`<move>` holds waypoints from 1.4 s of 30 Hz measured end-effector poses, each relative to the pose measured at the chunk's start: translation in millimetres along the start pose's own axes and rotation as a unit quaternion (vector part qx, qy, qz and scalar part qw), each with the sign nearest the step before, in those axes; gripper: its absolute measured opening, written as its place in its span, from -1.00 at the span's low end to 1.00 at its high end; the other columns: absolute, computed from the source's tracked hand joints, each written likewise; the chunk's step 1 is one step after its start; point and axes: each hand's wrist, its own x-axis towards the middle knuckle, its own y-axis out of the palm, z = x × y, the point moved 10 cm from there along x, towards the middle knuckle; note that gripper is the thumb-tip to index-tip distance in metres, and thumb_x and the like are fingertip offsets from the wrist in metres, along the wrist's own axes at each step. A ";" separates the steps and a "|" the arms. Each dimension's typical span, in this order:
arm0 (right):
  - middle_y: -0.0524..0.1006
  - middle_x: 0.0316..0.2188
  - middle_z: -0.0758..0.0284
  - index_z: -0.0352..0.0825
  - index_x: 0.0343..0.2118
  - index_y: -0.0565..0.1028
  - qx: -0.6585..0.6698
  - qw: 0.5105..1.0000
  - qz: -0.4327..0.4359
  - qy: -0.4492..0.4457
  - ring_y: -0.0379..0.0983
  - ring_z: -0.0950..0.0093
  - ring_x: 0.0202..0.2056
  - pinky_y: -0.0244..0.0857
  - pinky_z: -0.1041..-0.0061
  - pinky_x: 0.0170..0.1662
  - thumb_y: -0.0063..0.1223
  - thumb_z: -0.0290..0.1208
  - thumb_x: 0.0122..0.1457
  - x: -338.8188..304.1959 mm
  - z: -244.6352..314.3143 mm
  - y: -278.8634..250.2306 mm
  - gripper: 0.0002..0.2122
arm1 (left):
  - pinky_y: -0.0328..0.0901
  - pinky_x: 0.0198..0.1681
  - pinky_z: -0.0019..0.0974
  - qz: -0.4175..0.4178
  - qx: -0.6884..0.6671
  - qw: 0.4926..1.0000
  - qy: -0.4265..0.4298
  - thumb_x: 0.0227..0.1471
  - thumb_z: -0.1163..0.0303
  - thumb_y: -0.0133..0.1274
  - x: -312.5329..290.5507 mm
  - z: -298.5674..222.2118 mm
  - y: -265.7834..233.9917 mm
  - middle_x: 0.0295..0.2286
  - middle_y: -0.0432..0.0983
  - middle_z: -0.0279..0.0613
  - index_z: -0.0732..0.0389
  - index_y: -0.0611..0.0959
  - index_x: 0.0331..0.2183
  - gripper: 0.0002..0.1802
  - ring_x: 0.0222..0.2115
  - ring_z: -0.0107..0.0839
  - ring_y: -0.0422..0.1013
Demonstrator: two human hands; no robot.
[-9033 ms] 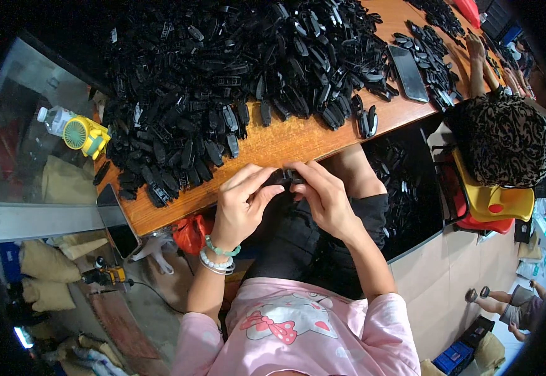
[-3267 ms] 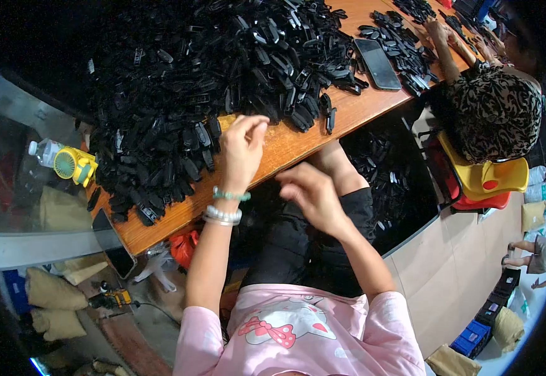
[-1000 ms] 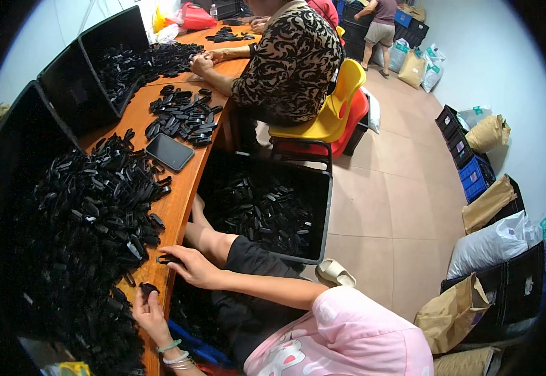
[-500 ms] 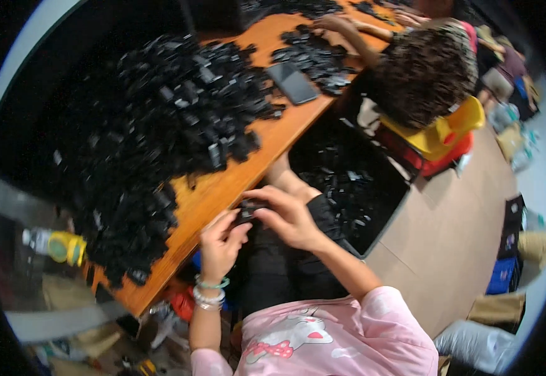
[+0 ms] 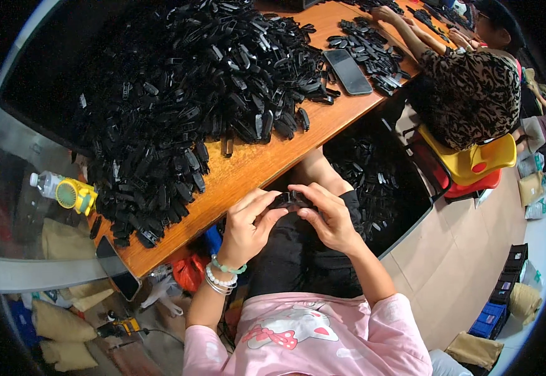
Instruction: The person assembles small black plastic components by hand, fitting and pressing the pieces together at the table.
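Observation:
Over my lap, just off the table's edge, both my hands pinch one small black plastic part (image 5: 290,200). My left hand (image 5: 248,227), with bracelets at its wrist, grips the part's left end between thumb and fingers. The other end sits between the thumb and forefinger of my right hand (image 5: 330,218). The fingertips cover both ends, so its exact kind cannot be made out. Ahead and to the left, a large heap of similar elongated black plastic parts (image 5: 223,81) covers much of the wooden table (image 5: 248,164).
A phone (image 5: 348,72) lies beyond the heap. Below the table's right side stands a black bin (image 5: 404,232) holding more black parts. A bottle (image 5: 46,183) and a yellow fan (image 5: 75,195) are at the left. Another person (image 5: 467,94) works at the right by a yellow chair (image 5: 467,164).
Both hands have shifted slightly right in view and now hold the part level between them. The view has turned, so the table and heap appear higher and farther right.

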 end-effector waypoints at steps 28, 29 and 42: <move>0.42 -0.50 0.30 -0.49 -0.32 0.46 0.151 0.981 -0.111 0.052 0.35 0.62 -0.57 0.24 0.67 -0.51 0.03 -0.64 0.04 8.7 -26.5 40.8 -0.88 | 0.23 -0.56 -0.53 -0.091 -0.385 0.890 -0.228 -0.01 0.43 0.11 -39.9 60.6 -5.1 -0.50 0.42 -0.30 0.39 0.57 -0.21 -0.70 -0.59 -0.57 0.34; 0.42 -0.50 0.30 -0.49 -0.32 0.46 0.152 0.981 -0.110 0.052 0.35 0.62 -0.57 0.24 0.67 -0.51 0.03 -0.64 0.04 10.0 -28.6 40.9 -0.88 | 0.23 -0.56 -0.53 -0.093 -0.385 0.890 -0.227 -0.01 0.43 0.11 -37.3 63.9 -9.7 -0.50 0.42 -0.30 0.39 0.57 -0.21 -0.70 -0.59 -0.57 0.34; 0.35 -0.42 0.23 -0.30 -0.22 0.41 -0.353 0.914 -0.196 -0.033 0.34 0.24 -0.41 0.23 0.37 -0.38 0.17 -0.48 -0.09 112.8 -41.9 48.9 -0.69 | 0.36 -0.43 -0.23 -0.026 0.611 0.787 -0.079 -0.12 0.38 0.10 67.6 93.1 -70.2 -0.42 0.43 -0.04 0.33 0.59 -0.60 -0.80 -0.42 -0.19 0.44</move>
